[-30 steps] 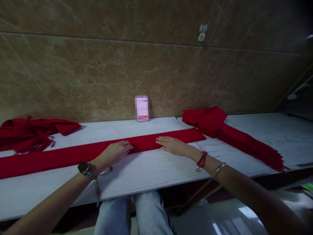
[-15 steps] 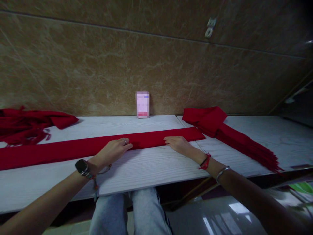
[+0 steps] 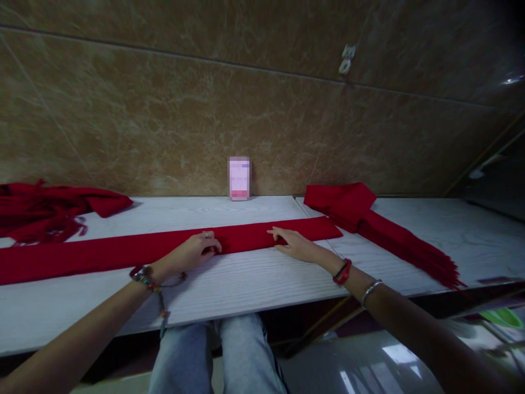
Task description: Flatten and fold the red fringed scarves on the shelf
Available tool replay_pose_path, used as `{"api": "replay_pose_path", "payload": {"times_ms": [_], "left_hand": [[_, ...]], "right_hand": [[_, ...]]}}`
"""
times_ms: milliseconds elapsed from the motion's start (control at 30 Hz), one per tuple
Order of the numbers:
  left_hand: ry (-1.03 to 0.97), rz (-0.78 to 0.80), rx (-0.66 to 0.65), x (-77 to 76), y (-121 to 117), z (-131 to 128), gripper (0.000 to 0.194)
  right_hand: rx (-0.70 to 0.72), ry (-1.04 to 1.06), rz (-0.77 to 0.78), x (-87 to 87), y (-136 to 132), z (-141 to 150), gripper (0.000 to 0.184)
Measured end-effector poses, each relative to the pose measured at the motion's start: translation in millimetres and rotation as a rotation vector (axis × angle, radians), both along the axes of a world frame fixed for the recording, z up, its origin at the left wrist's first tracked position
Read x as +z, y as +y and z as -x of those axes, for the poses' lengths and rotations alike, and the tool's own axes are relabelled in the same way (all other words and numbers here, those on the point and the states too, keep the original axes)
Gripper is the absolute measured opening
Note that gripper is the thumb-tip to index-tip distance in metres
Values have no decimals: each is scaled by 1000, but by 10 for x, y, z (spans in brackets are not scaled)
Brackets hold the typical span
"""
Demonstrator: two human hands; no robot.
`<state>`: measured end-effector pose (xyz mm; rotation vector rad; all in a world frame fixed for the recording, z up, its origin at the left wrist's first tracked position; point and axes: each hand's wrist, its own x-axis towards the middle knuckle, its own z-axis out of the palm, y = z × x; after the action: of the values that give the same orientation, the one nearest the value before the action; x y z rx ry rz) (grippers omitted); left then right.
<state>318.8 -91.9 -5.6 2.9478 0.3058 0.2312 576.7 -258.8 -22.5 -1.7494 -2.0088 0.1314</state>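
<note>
A long red scarf (image 3: 135,250), folded into a narrow flat strip, lies across the white board in front of me. My left hand (image 3: 199,250) rests on the strip's near edge, its fingers bent and a gap showing by the thumb. To its right, my right hand (image 3: 293,244) touches the same strip near its right end, index finger stretched out and thumb apart. Neither hand visibly grips the cloth, though the fingertips are partly hidden. A second red scarf (image 3: 394,238) with a fringed end lies at the right, folded over itself and close to the strip's end.
A crumpled red fringed cloth (image 3: 61,205) lies at the back left. A phone (image 3: 239,179) with a blurred screen leans against the brown tiled wall (image 3: 184,109). The white tabletop (image 3: 229,284) ends just above my knees. A green item (image 3: 502,316) shows at lower right.
My fingers, flatter on the strip before, are now more bent in both hands. My left wrist has turned, so the watch face no longer shows. The strip has hardly moved.
</note>
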Motion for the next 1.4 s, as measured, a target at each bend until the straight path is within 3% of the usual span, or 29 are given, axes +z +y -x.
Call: {"api": "replay_pose_path", "payload": {"times_ms": [100,267,467,633,800,933,1000,1100,1200,1400], "left_hand": [[-7,0,-49,36,-58,-94,19],[-11,-161,-11,23,-216,-320,23],[-60,-200,23,0,-278,-392,21],[-33,-66,-75,-14,-224,-345,19],[7,54,-162,73,-152,-377,19],[-114,-35,-45,-7,-115,-600,33],[-127,-110,29,-128,-125,-709,42],[-9,-166,65,-293,-164,-771,56],[57,-178,83,-333,-197,-734,59],[121,-160,90,-221,-214,-697,60]], "right_hand": [[40,-184,-69,-14,113,128,31],[61,-357,-129,-150,295,286,23],[-33,-212,-175,-183,312,305,16],[84,-137,-95,-112,227,317,11],[159,-34,-36,-60,138,290,16],[-84,28,-75,-19,217,281,47],[-184,-47,-4,-26,283,261,55],[-191,-180,160,-82,305,149,58],[-246,-262,241,-156,170,-127,59],[-545,-353,332,-231,-287,-976,57]]}}
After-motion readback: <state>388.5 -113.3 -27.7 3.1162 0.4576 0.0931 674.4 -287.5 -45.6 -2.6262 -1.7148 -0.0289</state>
